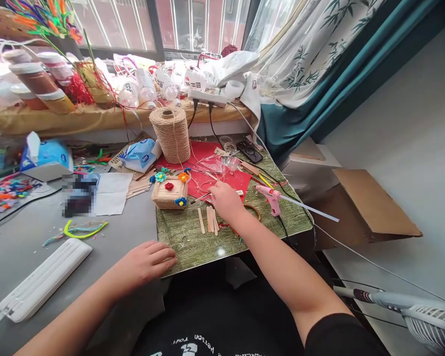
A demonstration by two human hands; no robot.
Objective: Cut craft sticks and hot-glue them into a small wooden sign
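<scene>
My left hand [150, 261] lies flat at the near edge of the table, fingers stretched out and holding nothing. Over the red sheet's near edge, my right hand [225, 200] has its fingers drawn together beside a thin dark-tipped tool [199, 198]; what the fingertips grip is hidden. To the left of that hand stands a small twine-wrapped box [169, 194] with a red rose on its lid and blue, teal and orange flowers around it. Several wooden craft sticks [212, 221] lie just in front of the hand.
A big twine spool [169, 136] stands behind the box on a red sheet [195, 173]. At right lie a pink glue gun [271, 199] with a long glue stick, and a phone [249, 152]. A white device [46, 279] and tissue packs [141, 154] are at left. A cardboard box [374, 202] stands beyond.
</scene>
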